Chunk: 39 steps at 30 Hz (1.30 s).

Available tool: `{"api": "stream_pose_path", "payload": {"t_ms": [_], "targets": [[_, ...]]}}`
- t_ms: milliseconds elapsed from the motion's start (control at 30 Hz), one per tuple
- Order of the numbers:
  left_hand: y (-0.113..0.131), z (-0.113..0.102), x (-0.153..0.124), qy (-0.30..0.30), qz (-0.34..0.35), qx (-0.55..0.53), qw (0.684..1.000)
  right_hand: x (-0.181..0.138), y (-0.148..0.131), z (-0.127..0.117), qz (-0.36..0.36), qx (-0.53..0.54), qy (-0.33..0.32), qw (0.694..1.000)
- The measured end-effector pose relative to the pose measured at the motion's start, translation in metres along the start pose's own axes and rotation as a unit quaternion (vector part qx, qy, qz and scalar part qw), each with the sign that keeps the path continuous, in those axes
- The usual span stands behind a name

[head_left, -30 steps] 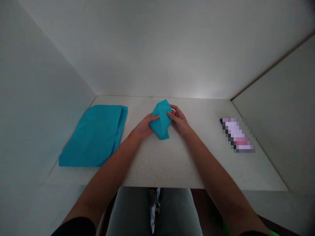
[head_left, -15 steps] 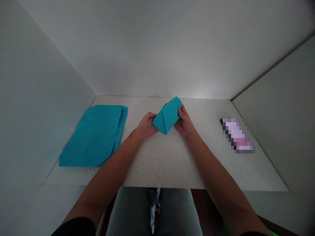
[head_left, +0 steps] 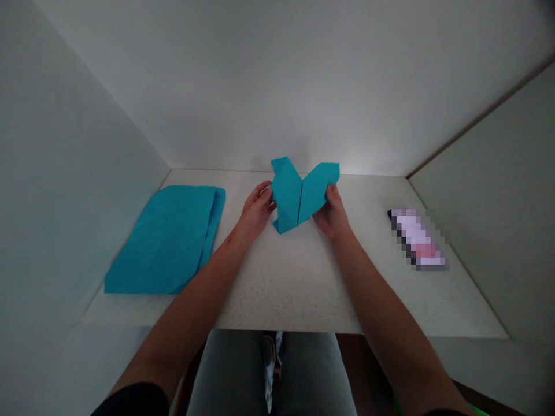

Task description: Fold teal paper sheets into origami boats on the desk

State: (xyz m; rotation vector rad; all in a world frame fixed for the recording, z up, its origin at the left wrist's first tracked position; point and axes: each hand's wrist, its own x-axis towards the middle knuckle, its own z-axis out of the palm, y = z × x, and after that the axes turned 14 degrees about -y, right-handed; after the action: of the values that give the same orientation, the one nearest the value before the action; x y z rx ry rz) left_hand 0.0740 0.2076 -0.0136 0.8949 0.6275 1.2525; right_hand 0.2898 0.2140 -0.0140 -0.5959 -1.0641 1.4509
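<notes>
Folded blue paper [head_left: 295, 199] was up between the two hands, over the far middle part of a pale, speckled surface [head_left: 277, 283]. Its shape was two lobes spread apart from a central crease, with a notch between them at the top. Small points stuck out at the upper left and lower left; the right lobe ended in a blunt tip. The upper ends overlapped the back wall [head_left: 277, 86] in view; could not tell whether the lower edge touched the surface.

Right hand [head_left: 333, 216]: grip closed on the right lobe, thumb laid over the front, other fingers mostly hidden behind or below it. Left hand [head_left: 256, 209]: grip partly curled, fingertips at the paper's left edge; could not tell whether they pinched it or only touched it.

Off to the left, near the left forearm [head_left: 208, 280], lay a much larger folded blue sheet [head_left: 169, 237], flat on the surface, its right side showing a layered fold. On the right, well apart from the right hand, lay a phone [head_left: 418, 237], slanted, its screen blurred into blocks of pink and pale purple.

Walls closed in the surface at left, back and right. Below the near edge, grey trousers [head_left: 229, 375] showed, and a dark sleeve [head_left: 134, 398] at lower left
</notes>
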Motion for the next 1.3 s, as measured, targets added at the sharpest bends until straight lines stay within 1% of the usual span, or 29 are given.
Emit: {"api": "stream_pose_path", "payload": {"t_ms": [67, 133, 200, 267, 400, 467, 533, 600, 667, 767, 833, 933, 1033, 1100, 1167, 1233, 1300], "targets": [[0.004, -0.001, 0.003, 0.063, 0.065, 0.068, 0.994, 0.004, 0.003, -0.004, -0.022, -0.024, 0.019, 0.999], [0.009, -0.001, 0.001, 0.116, 0.125, 0.149, 0.974, 0.007, 0.007, -0.009, -0.052, -0.057, 0.052, 0.996], [0.014, 0.003, -0.004, 0.152, 0.166, 0.216, 0.950, 0.010, 0.010, -0.012, -0.085, -0.097, 0.090, 0.988], [0.018, 0.006, -0.010, 0.170, 0.195, 0.263, 0.929, 0.011, 0.012, -0.015, -0.111, -0.136, 0.118, 0.977], [0.022, 0.007, -0.014, 0.201, 0.233, 0.314, 0.898, 0.011, 0.011, -0.024, -0.141, -0.190, 0.150, 0.960], [0.023, 0.002, -0.011, 0.224, 0.231, 0.318, 0.892, 0.013, 0.009, -0.032, -0.149, -0.187, 0.160, 0.958], [0.024, -0.005, -0.008, 0.237, 0.219, 0.313, 0.893, 0.016, 0.006, -0.041, -0.151, -0.174, 0.157, 0.960], [0.026, -0.012, -0.006, 0.237, 0.206, 0.311, 0.897, 0.018, 0.003, -0.051, -0.142, -0.174, 0.146, 0.963], [0.029, -0.020, -0.004, 0.232, 0.199, 0.321, 0.897, 0.018, -0.002, -0.061, -0.116, -0.192, 0.130, 0.966], [0.033, -0.030, -0.002, 0.225, 0.192, 0.371, 0.880, 0.015, -0.010, -0.071, -0.069, -0.233, 0.107, 0.964], [0.033, -0.037, 0.001, 0.223, 0.179, 0.411, 0.866, 0.011, -0.014, -0.075, -0.053, -0.275, 0.108, 0.954], [0.031, -0.046, 0.004, 0.210, 0.152, 0.457, 0.851, 0.005, -0.018, -0.077, -0.042, -0.354, 0.126, 0.926], [0.033, -0.051, 0.001, 0.172, 0.110, 0.504, 0.839, -0.007, -0.019, -0.075, -0.031, -0.404, 0.144, 0.903], [0.039, -0.049, -0.007, 0.157, 0.076, 0.557, 0.812, -0.021, -0.020, -0.069, -0.016, -0.419, 0.148, 0.895], [0.046, -0.040, -0.022, 0.159, 0.059, 0.618, 0.768, -0.039, -0.019, -0.059, 0.006, -0.430, 0.139, 0.892], [0.049, -0.023, -0.042, 0.159, 0.068, 0.672, 0.721, -0.061, -0.018, -0.047, 0.036, -0.443, 0.109, 0.889], [0.043, 0.001, -0.067, 0.123, 0.082, 0.713, 0.686, -0.082, -0.018, -0.036, 0.056, -0.447, 0.091, 0.888]]}}
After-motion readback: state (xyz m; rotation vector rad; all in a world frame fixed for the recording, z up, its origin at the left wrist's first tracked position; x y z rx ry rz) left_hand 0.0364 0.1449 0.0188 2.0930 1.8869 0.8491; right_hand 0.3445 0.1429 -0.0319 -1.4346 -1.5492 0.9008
